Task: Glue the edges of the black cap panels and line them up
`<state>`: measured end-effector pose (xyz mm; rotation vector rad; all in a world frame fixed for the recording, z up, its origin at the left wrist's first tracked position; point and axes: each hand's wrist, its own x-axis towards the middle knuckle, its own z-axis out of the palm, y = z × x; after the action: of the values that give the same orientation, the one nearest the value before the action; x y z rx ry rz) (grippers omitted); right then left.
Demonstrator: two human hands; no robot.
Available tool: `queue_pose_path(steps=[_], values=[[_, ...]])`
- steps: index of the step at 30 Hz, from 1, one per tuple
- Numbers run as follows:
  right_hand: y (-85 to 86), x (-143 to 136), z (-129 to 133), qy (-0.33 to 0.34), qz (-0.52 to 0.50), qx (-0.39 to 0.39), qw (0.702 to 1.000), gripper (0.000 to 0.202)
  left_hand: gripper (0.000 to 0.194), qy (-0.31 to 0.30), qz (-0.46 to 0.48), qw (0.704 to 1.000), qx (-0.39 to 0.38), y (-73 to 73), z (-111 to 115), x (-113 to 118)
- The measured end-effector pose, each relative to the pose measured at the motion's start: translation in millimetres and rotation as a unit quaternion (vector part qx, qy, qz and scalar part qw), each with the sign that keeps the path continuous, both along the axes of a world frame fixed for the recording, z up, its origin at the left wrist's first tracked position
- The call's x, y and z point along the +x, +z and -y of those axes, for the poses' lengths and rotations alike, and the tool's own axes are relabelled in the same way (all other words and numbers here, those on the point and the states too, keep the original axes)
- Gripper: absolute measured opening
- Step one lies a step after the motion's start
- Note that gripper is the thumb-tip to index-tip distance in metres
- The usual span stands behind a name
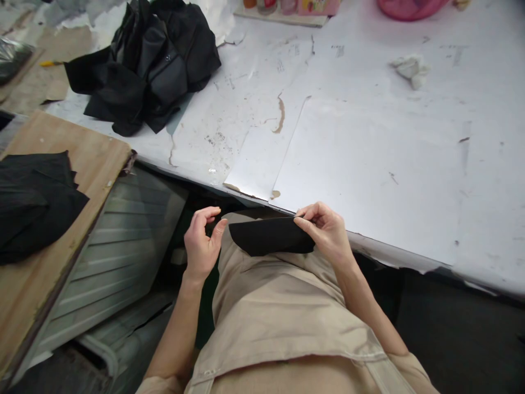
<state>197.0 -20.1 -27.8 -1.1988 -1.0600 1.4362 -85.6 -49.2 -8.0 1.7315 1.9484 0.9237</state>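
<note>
So the flat, thin black piece of fabric-like material (pixel 270 236) has its long axis running left to right across the person's lap, pretty much level, with a slanted end pointing left. Its lower long side faces the body and the upper one faces the work surface.

Left hand (pixel 200 241) first: thumb and fingers are apart, just off that slanted end. Right hand (pixel 330 232) is pinched on the upper right corner, thumb on the near side, so most of the piece sticks out to the left of that grip. The fingers hide a bit of that corner.

Around it, far left is a folded dark black cloth (pixel 36 205) on a light brown wooden board (pixel 88 137), with a yellow stick-like thing (pixel 51 63) farther back. A pale ribbed panel (pixel 123 230) sits below the board. Next, a big crumpled heap of black material (pixel 151 71) on the white paper-covered surface (pixel 369 148), whose front edge is right past the piece, closing off the far side. Under the piece is a beige apron (pixel 279 306). Back middle there's a pale flat tray (pixel 283 19) of small containers, then a crumpled white scrap (pixel 411 71) and a glossy pink bowl-like thing (pixel 410 8) at the right.
</note>
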Motion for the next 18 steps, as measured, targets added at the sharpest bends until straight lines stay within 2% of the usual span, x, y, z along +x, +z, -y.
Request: queue_pose_path(steps=[2, 4, 5, 8, 10, 13, 15, 18], values=[[3.2, -13, 0, 0.021, 0.013, 0.015, 1.000, 0.031, 0.037, -0.074, -0.046, 0.994, 0.073, 10.1, -10, 29], [7.0, -21, 1, 0.040, 0.017, 0.027, 0.999, 0.031, 0.040, -0.193, -0.056, 0.978, 0.053, 12.8, -21, 58], [9.3, -23, 1, 0.044, 0.018, 0.032, 0.998, 0.031, 0.043, -0.236, -0.054, 0.969, 0.046, 11.0, -27, 70], [17.4, -17, 4, 0.037, 0.027, 0.051, 0.998, 0.029, 0.060, -0.295, -0.011, 0.954, 0.057, -1.9, -39, 91], [22.6, -8, 8, 0.038, 0.037, 0.064, 0.997, 0.027, 0.061, -0.332, 0.011, 0.939, 0.086, -11.6, -40, 91], [26.7, 3, 15, 0.044, 0.061, 0.078, 0.994, 0.025, 0.058, -0.378, -0.002, 0.919, 0.109, -24.9, -31, 73], [26.3, 7, 18, 0.039, 0.078, 0.082, 0.993, 0.024, 0.057, -0.371, -0.018, 0.924, 0.093, -33.3, -23, 53], [22.9, 10, 17, 0.036, 0.095, 0.090, 0.991, 0.023, 0.061, -0.328, -0.047, 0.943, 0.032, -39.6, -16, 27]])
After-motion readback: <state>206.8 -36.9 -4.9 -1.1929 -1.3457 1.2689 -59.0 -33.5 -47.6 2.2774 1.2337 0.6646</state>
